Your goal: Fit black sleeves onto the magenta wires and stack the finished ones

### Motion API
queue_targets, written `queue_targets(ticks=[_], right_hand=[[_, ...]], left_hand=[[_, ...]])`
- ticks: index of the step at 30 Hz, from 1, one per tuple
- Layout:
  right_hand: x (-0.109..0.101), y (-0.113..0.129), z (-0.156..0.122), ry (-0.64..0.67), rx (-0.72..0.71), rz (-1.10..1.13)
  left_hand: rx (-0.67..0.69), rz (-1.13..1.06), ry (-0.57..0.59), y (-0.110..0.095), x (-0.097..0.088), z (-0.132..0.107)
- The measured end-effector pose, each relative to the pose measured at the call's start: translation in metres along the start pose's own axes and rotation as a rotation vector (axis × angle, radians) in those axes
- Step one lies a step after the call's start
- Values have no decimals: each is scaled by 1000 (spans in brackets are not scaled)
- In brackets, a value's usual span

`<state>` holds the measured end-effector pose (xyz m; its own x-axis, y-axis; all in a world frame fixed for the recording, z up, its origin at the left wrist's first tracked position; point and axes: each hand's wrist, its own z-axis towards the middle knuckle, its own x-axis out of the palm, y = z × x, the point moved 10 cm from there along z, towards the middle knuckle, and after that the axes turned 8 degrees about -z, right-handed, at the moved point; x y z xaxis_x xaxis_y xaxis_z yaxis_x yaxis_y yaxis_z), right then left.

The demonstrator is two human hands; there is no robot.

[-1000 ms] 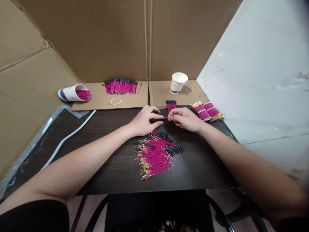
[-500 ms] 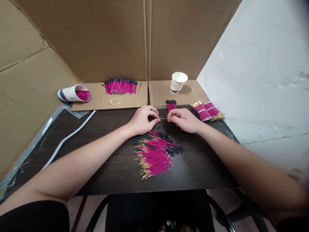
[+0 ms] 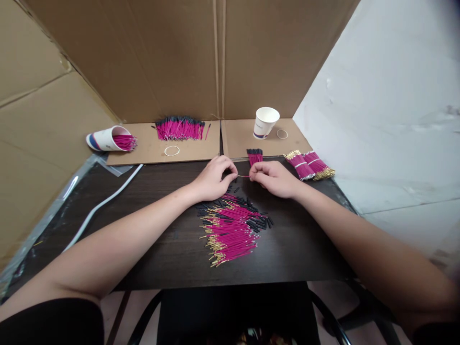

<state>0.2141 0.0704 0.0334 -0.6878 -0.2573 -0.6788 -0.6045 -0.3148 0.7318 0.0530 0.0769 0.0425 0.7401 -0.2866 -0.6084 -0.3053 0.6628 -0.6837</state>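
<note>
Between the fingertips of my right hand (image 3: 275, 179) is a short pink wire (image 3: 244, 176), its gold pin end pointing left. My left hand (image 3: 216, 178) is closed in a pinch at that gold end, with a small black sleeve just showing at the thumb and fingertips. Below both hands lies a loose pile of pink wires (image 3: 233, 235) with gold pins on the left and bare silvery tips on the right. Short black sleeves (image 3: 260, 222) are scattered over and beside this pile. Just behind my right hand sits a small row of black-capped pink wires (image 3: 255, 156).
Two banded wire bundles (image 3: 309, 165) lie at the right. On the cardboard strip (image 3: 201, 152) are a heap of black-capped wires (image 3: 181, 128), rubber bands (image 3: 171, 151) and an upright paper cup (image 3: 265, 123). A tipped cup (image 3: 106, 139) with wires and a white cable (image 3: 104, 203) are leftward.
My left fingers have shifted slightly at the wire's gold end, and a dark piece now shows at their tips. My right hand stays nearly still with the pink wire.
</note>
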Motion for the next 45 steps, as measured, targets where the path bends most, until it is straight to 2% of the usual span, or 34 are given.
queue_targets(ticks=[15,24,40,45], right_hand=[[0,-2,0,-3,1,9],[0,-3,0,5,17,14],[1,-4,-1,10,28,15],[1,-3,-1,9,22,20]], left_hand=[[54,-18,21,-9,0,-1],[10,-41,-60,-1,-5,-2],[-72,43,67,3,7,-1],[-76,20,18,4,1,1]])
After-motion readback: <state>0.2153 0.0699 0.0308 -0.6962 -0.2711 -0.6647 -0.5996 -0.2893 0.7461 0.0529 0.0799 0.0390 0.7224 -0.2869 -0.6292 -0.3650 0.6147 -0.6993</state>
